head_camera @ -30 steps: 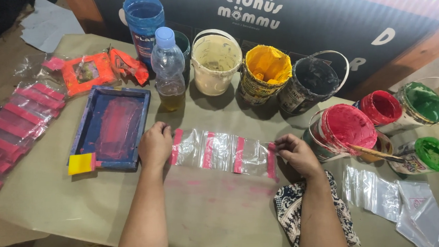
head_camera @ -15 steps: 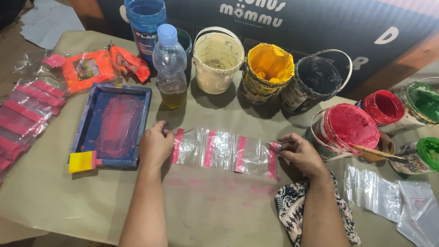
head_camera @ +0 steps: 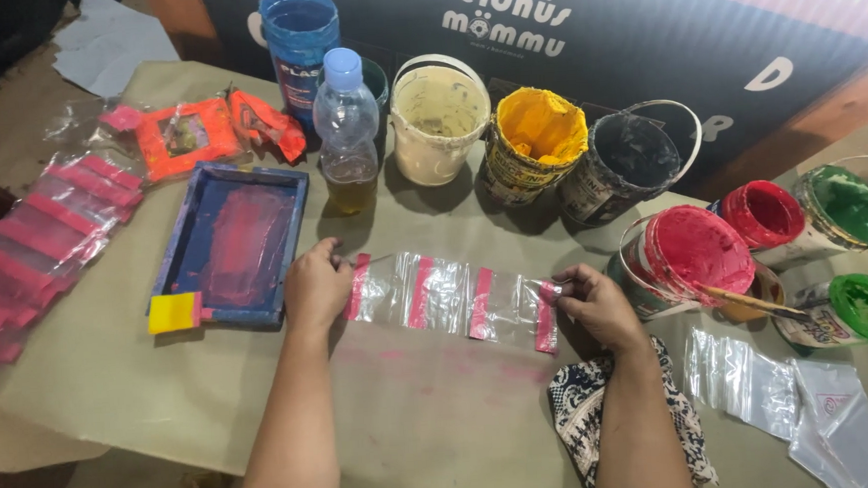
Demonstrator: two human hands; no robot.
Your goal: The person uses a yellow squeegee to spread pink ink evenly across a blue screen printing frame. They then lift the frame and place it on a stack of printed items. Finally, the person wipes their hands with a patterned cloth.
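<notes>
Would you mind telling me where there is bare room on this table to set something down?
The brown paper is bare in front of the bag strip, between both forearms, and left below the blue frame. The back row of paint buckets and the right side by the loose bags are crowded.

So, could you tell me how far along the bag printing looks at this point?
Done: pink-banded bags lie spread at the left. In hand: the left hand and right hand press the ends of a row of clear bags with pink bands. Left: unprinted clear bags wait at the right.
</notes>
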